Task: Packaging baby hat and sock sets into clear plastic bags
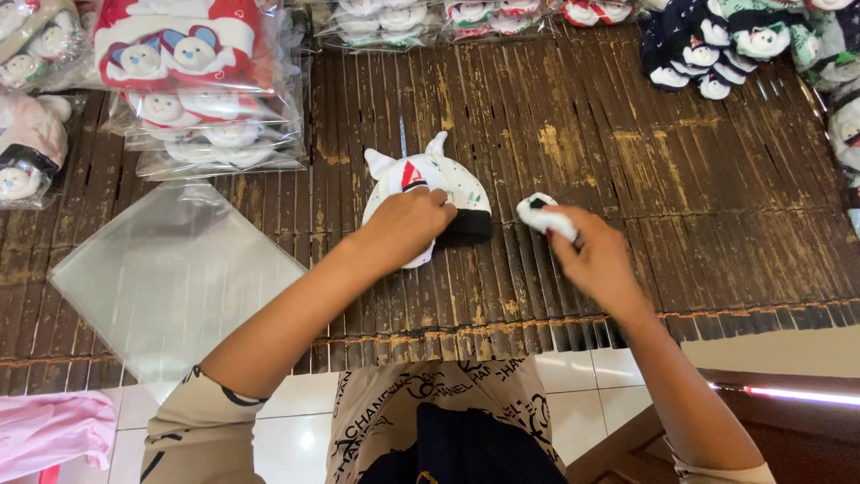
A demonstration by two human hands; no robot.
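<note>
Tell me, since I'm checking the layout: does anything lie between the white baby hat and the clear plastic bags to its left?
Nothing visible does. Bare bamboo mat separates the white baby hat, under the left hand, from the clear plastic bags.
</note>
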